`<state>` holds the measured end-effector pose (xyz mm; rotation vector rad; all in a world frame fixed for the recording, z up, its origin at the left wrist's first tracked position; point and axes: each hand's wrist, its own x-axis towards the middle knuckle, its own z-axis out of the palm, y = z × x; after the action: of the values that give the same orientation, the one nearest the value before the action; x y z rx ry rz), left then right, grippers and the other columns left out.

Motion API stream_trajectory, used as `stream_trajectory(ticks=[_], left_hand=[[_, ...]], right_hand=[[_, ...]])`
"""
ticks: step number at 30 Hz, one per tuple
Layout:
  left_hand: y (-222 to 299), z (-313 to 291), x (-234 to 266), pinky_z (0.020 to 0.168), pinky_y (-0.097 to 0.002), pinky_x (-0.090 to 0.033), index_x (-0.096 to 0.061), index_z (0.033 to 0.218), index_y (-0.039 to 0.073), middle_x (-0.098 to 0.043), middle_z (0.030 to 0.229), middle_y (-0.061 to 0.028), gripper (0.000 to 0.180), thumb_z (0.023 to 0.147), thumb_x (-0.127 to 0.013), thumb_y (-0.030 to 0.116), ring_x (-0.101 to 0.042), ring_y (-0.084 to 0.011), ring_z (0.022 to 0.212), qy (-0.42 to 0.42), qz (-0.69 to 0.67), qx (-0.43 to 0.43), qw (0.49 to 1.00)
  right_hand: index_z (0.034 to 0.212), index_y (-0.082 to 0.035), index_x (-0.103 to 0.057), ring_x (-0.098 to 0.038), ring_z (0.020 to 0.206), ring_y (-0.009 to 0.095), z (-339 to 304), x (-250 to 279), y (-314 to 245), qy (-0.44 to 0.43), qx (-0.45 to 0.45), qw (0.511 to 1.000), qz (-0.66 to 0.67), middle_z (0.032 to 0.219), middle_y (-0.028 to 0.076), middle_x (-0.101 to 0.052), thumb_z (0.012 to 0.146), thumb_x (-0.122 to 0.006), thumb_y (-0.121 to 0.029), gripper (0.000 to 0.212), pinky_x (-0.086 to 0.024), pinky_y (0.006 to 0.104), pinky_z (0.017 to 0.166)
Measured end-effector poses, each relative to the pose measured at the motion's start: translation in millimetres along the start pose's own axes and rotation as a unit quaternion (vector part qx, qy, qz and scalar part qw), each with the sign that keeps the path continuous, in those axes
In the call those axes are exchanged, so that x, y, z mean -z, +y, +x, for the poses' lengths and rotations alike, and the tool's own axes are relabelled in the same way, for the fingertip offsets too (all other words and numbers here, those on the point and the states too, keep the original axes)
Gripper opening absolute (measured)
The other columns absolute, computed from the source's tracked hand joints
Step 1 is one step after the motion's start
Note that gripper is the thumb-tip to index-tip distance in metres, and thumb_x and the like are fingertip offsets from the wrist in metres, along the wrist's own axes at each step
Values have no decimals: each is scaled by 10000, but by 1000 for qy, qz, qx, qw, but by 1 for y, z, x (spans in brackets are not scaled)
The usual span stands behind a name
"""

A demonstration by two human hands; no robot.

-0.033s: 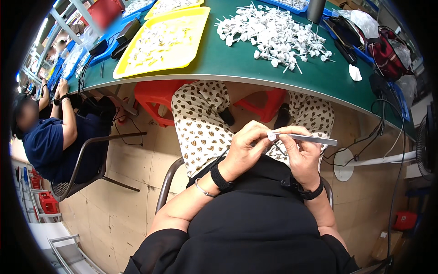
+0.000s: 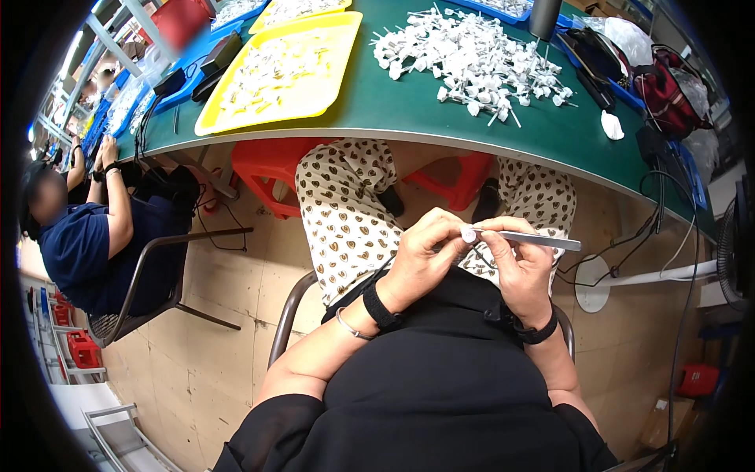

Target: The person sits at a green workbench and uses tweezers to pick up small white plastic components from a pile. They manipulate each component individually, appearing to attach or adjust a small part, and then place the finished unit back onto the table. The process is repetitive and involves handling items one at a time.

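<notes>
Above my lap, my left hand (image 2: pixel 427 253) pinches a small white round-headed part (image 2: pixel 469 234) between thumb and fingertips. My right hand (image 2: pixel 520 267) grips a pair of grey metal tweezers (image 2: pixel 543 241), their broad end sticking out to the right and their tips at the white part. Both hands nearly meet there. Fine detail where the tips touch the part is too small to make out. On the green table (image 2: pixel 370 110) beyond my knees lies a heap of white parts with thin stems (image 2: pixel 480 63). A yellow tray (image 2: pixel 334 88) left of the heap holds many small white and yellowish pieces.
The table edge curves past just beyond my knees. Dark cables (image 2: pixel 659 189) hang at the right, near a fan (image 2: pixel 731 244). A dark red bag (image 2: pixel 668 90) sits at the table's right end. Another person (image 2: pixel 110 244) sits at the left, and red stools (image 2: pixel 267 173) stand under the table.
</notes>
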<state>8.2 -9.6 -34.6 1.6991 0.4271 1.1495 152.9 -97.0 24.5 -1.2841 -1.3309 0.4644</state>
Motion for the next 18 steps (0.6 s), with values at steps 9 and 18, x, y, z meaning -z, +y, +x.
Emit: stream_trajectory(ticks=[9,18], left_hand=[[-2,-1,1,753,-281,-609,-687,1013,-23,-642,1005,-86,78,946,-677,-63,-695,-158,861,-20,7,8,1000],[-6,-1,1,754,-279,-614,-685,1010,-18,-639,1008,-85,80,946,-675,-66,-697,-158,856,-17,12,-4,1000]], right_hand=[[1028,29,-726,-702,771,148,1,2,-2,-11,-17,1000,-20,917,85,-734,984,-681,-27,84,-541,271,689],[1037,37,-720,-707,799,142,-2,-4,2,22,-18,999,36,939,86,-736,984,-681,-15,85,-555,262,708]])
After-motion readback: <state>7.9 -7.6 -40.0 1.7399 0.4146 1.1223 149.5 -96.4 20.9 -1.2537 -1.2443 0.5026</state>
